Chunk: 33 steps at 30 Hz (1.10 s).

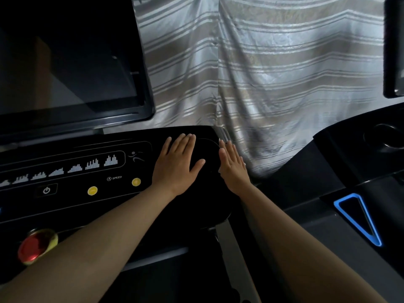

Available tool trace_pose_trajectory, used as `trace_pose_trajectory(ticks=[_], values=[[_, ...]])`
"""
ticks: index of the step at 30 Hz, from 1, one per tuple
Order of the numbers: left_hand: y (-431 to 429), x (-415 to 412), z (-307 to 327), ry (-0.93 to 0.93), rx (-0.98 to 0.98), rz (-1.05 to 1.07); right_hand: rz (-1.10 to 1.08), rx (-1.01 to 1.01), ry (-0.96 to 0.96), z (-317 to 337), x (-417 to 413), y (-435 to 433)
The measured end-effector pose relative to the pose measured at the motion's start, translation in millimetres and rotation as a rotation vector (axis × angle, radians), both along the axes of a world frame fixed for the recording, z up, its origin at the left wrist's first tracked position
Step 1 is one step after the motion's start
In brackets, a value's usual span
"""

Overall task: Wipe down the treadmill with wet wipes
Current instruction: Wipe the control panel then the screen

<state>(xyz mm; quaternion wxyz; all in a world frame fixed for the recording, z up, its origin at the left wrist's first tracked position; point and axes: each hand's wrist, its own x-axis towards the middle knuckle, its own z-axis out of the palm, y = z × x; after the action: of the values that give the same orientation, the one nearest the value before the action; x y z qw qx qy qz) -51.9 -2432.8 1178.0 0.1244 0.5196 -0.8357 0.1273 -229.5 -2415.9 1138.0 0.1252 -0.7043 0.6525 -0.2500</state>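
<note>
The treadmill (196,206) stands right in front of the person, its black console (72,206) running across from the left and ending in a rounded corner near the middle. Both bare hands are at that right end. The left hand (177,165) lies palm down on the console, its fingers (185,142) straight and spread a little, released and holding nothing. The right hand (232,167) is just beside it at the console's outer rim, tilted on its edge, its fingers straight and close together, also holding nothing; whether it presses the rim I cannot tell.

Left of the hands the console carries two yellow buttons (92,190), one power button (46,190), and a row of bar-graph marks (75,168), seven in view, the leftmost cut off. One red knob (35,247) sits at the lower left, partly behind the left forearm. One dark screen (72,62) rises above the console. A striped curtain (273,79) hangs behind. To the right is a second machine (328,162) with one blue triangle (358,217).
</note>
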Motion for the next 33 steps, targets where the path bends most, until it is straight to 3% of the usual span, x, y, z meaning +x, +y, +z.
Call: trace_pose_trajectory(ticks=[8, 21, 29, 33], values=[[0, 0, -4, 0.032, -0.044, -0.003, 0.071, -0.034, -0.215, 5, -14, -63], [-1, 0, -5, 0.081, -0.061, 0.002, 0.151, -0.023, -0.119, 29, -13, -104], [5, -2, -2, 0.153, -0.100, 0.217, 0.279, 0.012, -0.131, 37, -6, -72], [7, -2, -2, 0.135, -0.089, 0.223, 0.345, 0.094, -0.351, 46, -5, -56]])
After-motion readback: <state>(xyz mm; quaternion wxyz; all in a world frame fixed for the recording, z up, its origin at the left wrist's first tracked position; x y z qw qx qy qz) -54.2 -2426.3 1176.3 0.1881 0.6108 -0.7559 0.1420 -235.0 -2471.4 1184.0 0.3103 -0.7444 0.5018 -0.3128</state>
